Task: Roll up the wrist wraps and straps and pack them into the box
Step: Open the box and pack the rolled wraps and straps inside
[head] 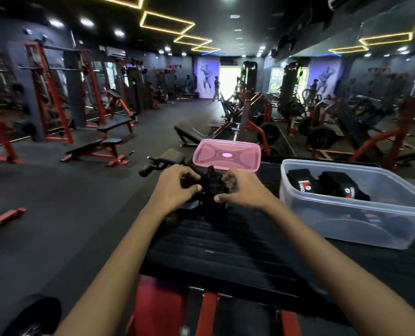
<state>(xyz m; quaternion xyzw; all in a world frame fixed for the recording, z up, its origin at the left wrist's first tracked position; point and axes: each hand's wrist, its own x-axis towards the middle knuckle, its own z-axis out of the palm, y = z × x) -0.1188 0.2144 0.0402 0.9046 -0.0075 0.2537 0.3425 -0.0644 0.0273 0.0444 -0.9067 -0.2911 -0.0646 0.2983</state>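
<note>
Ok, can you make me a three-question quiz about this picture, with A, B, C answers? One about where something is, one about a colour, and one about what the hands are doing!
1. Where is the clear plastic box?
A. To the right of the hands
B. On the floor
C. Under the lid

2. What colour is the lid?
A. Green
B. Pink
C. Yellow

3. What are the hands doing?
A. Resting flat
B. Lifting the box
C. Both gripping a black strap

Answers:
1. A, the box sits on the black padded bench to the right of both hands.
2. B, the lid beyond the hands is see-through pink.
3. C, the left hand and right hand curl round the black strap between them.
</note>
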